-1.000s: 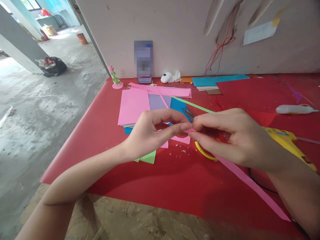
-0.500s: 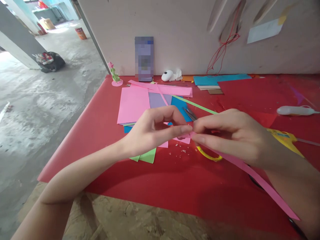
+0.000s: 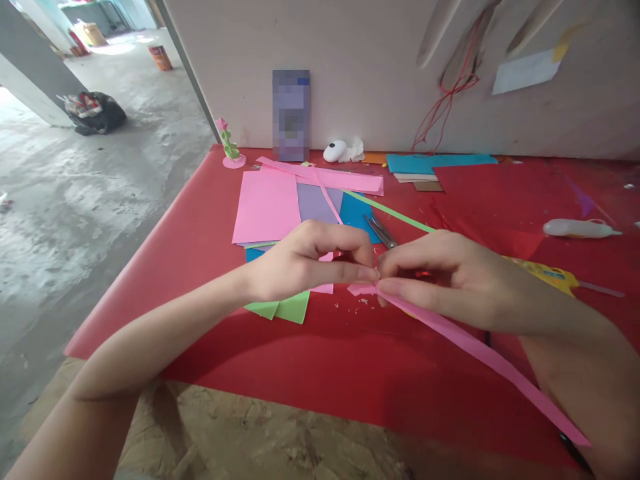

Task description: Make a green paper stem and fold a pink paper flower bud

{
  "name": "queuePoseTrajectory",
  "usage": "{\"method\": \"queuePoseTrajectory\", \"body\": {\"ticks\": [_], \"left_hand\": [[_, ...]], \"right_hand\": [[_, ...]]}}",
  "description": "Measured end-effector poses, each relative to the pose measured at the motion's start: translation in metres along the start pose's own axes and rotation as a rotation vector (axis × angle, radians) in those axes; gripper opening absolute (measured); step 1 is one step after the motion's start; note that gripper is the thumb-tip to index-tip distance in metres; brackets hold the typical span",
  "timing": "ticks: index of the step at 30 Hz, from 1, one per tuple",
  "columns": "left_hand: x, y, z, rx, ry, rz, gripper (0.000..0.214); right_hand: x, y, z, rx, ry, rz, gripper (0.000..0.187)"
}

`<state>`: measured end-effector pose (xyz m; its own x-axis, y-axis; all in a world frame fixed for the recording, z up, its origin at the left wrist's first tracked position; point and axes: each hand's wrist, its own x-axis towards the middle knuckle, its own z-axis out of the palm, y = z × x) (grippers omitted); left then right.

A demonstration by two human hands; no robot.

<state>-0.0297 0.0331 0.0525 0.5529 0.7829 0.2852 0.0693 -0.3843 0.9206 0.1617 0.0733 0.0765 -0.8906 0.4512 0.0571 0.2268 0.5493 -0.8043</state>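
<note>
My left hand [image 3: 310, 263] and my right hand [image 3: 450, 277] meet fingertip to fingertip above the red table cover [image 3: 200, 253]. Both pinch the near end of a long pink paper strip [image 3: 480, 353], which trails off to the lower right under my right forearm. Right behind my hands lie a stack of coloured paper sheets [image 3: 280, 207] and scissors [image 3: 383, 231], whose blades show and whose handles my right hand hides.
A yellow glue gun [image 3: 545, 275] lies right of my right hand, a white glue bottle [image 3: 575, 229] beyond it. A small paper flower [image 3: 229, 148], a phone [image 3: 291, 115], a white object [image 3: 336, 152] and more paper [image 3: 430, 163] stand along the wall. The table's left edge drops to a concrete floor.
Both hands have dropped slightly toward the table with the strip still pinched. The strip's free end has swung a little, and the yellow scissor handle is now hidden.
</note>
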Motion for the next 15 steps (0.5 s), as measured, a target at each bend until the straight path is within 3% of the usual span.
{"method": "queuePoseTrajectory", "body": {"ticks": [6,11,13,15], "left_hand": [[0.0000,-0.0069,0.0016,0.041,0.046,0.014,0.024],[0.0015,-0.0085,0.0054,0.216,0.041,0.134,0.024],[0.0018,-0.0087,0.0071,0.212,0.080,0.120,0.026],[0.0017,-0.0090,0.0083,0.144,0.142,0.072,0.029]], "right_hand": [[-0.0011,-0.0006,0.0017,0.097,0.103,0.048,0.018],[0.0013,-0.0008,0.0006,0.124,0.081,0.067,0.018],[0.0020,-0.0011,0.0015,0.179,0.077,0.074,0.019],[0.0019,-0.0009,0.0044,0.261,0.153,0.086,0.020]]}}
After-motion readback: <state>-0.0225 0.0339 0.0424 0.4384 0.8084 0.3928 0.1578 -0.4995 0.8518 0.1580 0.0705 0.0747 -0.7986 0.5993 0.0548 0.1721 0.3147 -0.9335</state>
